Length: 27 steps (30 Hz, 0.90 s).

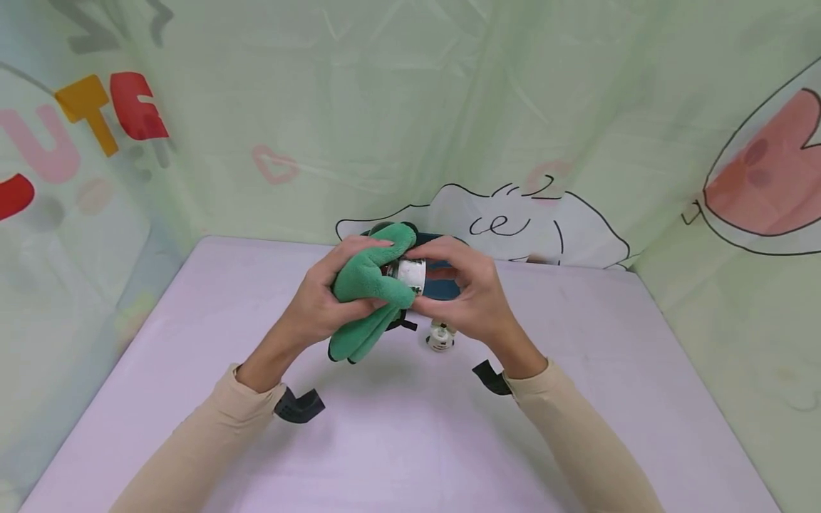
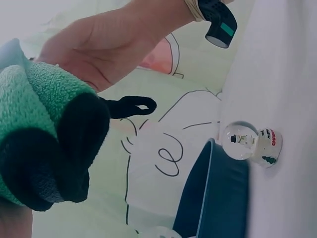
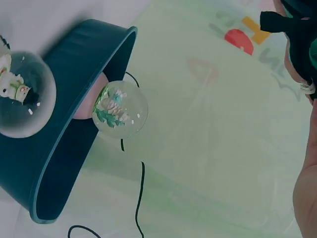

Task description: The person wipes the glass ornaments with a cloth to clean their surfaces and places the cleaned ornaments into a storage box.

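My left hand [image 1: 314, 296] grips a folded green cloth [image 1: 362, 274] with dark edging, the cloth bunched around a round object with a white base [image 1: 411, 275], apparently a snow globe. Thumb and fingers of my right hand [image 1: 471, 285] pinch that base from the other side. Most of the object is hidden by cloth and fingers. Below the hands, a second snow globe [image 1: 440, 336] stands upright on the table; the left wrist view shows a snowman inside it and a decorated white base. A black loop [image 2: 131, 106] hangs off the cloth.
Behind the hands, a dark blue bin [image 3: 74, 54] stands near the back wall. Inside it is another snow globe [image 3: 120, 110] with a pink base, its dome showing above the rim. The table [image 1: 385, 442] has a pale lilac cover; printed curtains [image 1: 385, 107] enclose it.
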Tool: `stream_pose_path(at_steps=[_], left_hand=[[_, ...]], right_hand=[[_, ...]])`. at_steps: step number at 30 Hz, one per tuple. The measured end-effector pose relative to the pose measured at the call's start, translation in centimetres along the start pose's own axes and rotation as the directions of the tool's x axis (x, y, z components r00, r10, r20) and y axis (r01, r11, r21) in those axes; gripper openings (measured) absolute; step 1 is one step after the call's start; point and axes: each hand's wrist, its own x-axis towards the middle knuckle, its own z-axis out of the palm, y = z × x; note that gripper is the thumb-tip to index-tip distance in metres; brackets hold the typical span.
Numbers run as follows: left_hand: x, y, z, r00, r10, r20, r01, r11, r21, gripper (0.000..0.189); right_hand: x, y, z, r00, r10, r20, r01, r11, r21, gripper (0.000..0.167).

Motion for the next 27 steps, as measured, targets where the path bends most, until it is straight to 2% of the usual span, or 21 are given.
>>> stream_pose_path(at_steps=[3,7,12,18,23,27], left_hand=[[0.01,0.02,-0.04,1.000,-0.004,0.004,0.004,1.000,0.011,0.056],[-0.09,0.12,-0.06,1.000,-0.016,0.016,0.015,0.999,0.036,0.056],[-0.14,0.11,-0.05,1.000,-0.022,0.018,0.021,0.999,0.042,0.055],[-0.14,-0.03,0.02,0.999,-0.038,-0.014,0.039,0.999,0.019,0.055],[-0.06,-0.09,0.11,0.999,-0.045,-0.023,0.045,0.999,0.004,0.055],[0.01,-0.11,0.22,0.998,-0.056,-0.032,0.056,0.998,-0.016,0.055]], right_hand=[[-0.14,-0.15,-0.08,0.995,0.097,-0.012,-0.097,0.994,0.048,0.048],[-0.29,-0.25,-0.24,0.978,0.208,-0.024,-0.205,0.973,0.105,0.043],[-0.29,-0.28,-0.42,0.965,0.261,-0.003,-0.257,0.953,0.161,0.041],[-0.27,-0.14,-0.42,0.983,0.178,0.038,-0.182,0.973,0.142,0.045],[-0.19,0.08,-0.28,0.998,0.047,0.041,-0.050,0.995,0.086,0.043],[-0.08,0.34,-0.15,0.997,-0.070,0.036,0.071,0.997,-0.027,0.044]])
